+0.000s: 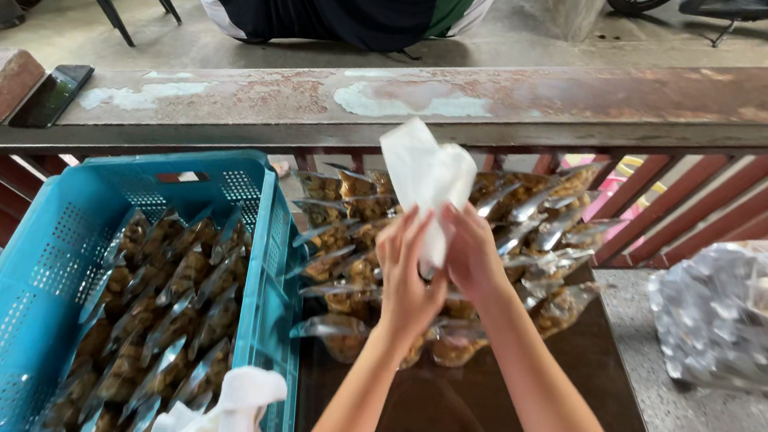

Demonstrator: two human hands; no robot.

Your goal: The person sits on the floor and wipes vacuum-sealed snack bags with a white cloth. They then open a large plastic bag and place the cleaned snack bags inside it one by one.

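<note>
Both hands raised together over the dark brown tabletop (478,410). Left hand (408,278) and right hand (472,251) each closed on the lower end of a white, crumpled plastic bag (425,173), which stands upright above them. Below and behind the hands, clear sealed packets of brown snack food (531,229) lie piled along the table's far edge. At the table's left edge, a blue perforated plastic crate (36,278) holds rows of similar packets; a white cloth (233,407) drapes its near corner.
</note>
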